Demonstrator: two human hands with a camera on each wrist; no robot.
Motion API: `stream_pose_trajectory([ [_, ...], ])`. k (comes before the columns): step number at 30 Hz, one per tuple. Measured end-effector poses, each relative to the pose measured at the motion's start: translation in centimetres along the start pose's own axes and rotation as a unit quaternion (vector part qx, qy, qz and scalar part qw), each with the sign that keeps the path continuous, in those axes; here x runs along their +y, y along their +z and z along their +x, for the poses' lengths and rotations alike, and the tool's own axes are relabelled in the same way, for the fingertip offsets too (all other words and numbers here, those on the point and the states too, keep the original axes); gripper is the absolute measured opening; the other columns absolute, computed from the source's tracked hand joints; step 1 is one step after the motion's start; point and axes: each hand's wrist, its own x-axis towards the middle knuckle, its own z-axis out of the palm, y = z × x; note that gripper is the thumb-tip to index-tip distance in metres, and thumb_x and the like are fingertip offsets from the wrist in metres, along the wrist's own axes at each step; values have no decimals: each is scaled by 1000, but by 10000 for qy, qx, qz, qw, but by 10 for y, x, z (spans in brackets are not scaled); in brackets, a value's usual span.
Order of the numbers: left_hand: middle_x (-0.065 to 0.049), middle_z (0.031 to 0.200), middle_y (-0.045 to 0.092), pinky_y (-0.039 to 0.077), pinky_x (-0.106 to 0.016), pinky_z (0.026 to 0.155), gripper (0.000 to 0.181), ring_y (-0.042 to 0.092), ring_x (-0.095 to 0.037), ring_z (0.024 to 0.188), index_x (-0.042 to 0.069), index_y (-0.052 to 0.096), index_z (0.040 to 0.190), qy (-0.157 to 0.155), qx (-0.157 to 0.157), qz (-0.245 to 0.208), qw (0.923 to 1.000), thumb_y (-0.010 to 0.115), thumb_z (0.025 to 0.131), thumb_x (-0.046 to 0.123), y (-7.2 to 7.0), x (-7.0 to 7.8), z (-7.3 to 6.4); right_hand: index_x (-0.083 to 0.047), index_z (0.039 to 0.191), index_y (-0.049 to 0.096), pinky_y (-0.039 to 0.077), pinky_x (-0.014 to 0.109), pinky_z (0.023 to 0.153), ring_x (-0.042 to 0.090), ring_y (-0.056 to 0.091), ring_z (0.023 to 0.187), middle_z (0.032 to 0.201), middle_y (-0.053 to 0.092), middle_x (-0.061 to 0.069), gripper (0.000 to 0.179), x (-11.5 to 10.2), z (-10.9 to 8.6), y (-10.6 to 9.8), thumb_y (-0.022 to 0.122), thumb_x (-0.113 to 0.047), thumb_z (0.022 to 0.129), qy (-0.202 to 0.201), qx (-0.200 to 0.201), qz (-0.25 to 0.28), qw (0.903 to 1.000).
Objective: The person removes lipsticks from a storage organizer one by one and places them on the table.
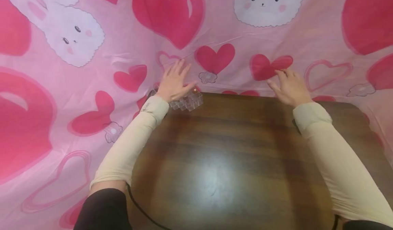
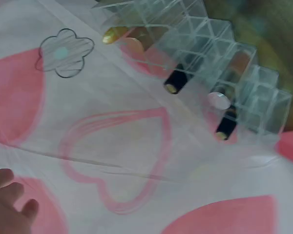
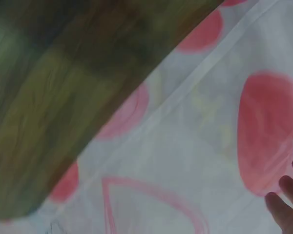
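A clear plastic lipstick holder (image 1: 191, 103) with stepped square compartments stands at the far left corner of the table. Several lipstick-like tubes sit in it, among them a dark tube (image 2: 176, 79) with a light end and a gold-tipped one (image 2: 114, 34). My left hand (image 1: 174, 83), fingers spread, is over the holder in the head view and covers part of it. Nothing is in its grasp. Off to the right, my right hand (image 1: 291, 88) hovers by the table's far edge with relaxed fingers, holding nothing, in front of the printed cloth.
The brown wooden table (image 1: 233, 138) has rounded corners and a shiny top. A pink cloth (image 1: 101, 97) printed with hearts and rabbits hangs behind it and along its left side. A black cable (image 1: 144, 213) runs from the left sleeve across the near left edge.
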Motion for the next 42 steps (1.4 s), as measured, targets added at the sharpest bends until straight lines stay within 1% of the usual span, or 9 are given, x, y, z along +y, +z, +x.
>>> stream_pose_trajectory([
  [6,-9,143,31,23,-44,107,62,29,-25,132,13,36,137,-619,711,-961,9909,32,89,52,1,-23,-12,1,113,54,28,53,96,44,40,111,117,51,24,41,-12,0,22,47,-32,89,-88,1008,515,9935],
  [9,-11,135,40,30,-40,103,56,40,-26,123,10,42,132,-1091,968,-1503,9778,33,91,47,6,-38,-19,3,109,56,29,52,95,43,42,108,113,54,24,38,-18,-2,33,49,-28,88,-65,1122,775,9906],
  [13,-12,129,43,35,-39,99,53,45,-27,115,11,44,130,-1685,1010,-2139,9569,33,92,46,16,-57,-31,3,101,59,32,49,92,40,46,104,106,58,22,32,-25,-1,51,50,-25,87,-87,1315,1150,9846],
  [19,-13,124,47,33,-40,99,47,44,-26,114,9,48,127,-1993,1042,-2846,9319,37,92,39,37,-79,-46,-1,82,62,38,42,79,32,51,83,82,60,16,20,-37,-1,83,55,-20,85,-183,1685,1642,9718],
  [22,-15,125,47,32,-41,101,46,42,-28,117,6,50,125,-1937,868,-2634,9410,36,93,36,51,-88,-52,-2,83,62,38,42,80,31,51,85,83,60,15,21,-46,1,99,54,-21,86,-177,1497,1725,9734],
  [26,-20,123,46,33,-45,100,45,43,-34,115,0,49,120,-1558,502,-1624,9731,34,93,32,69,-100,-61,-3,89,62,38,43,86,31,50,93,92,61,14,22,-60,3,119,53,-22,87,-198,967,1733,9799],
  [29,-21,123,45,36,-47,97,45,46,-36,112,-1,47,120,-1268,223,-968,9869,33,93,32,80,-106,-67,-5,95,61,38,42,87,29,49,96,98,59,12,22,-72,4,130,52,-24,87,-294,428,1663,9847],
  [33,-21,130,43,35,-48,98,47,45,-38,114,1,44,126,-1147,37,-679,9911,34,92,31,91,-109,-72,-7,107,57,38,42,91,28,46,105,111,53,11,29,-86,5,141,51,-27,88,-543,-223,1395,9885],
  [42,-18,145,23,28,-51,103,56,29,-38,130,2,28,138,-1520,-674,-560,9845,35,91,31,106,-106,-71,-8,134,38,29,54,101,35,30,127,140,32,15,56,-110,14,153,55,-28,84,-603,-1397,734,9856],
])
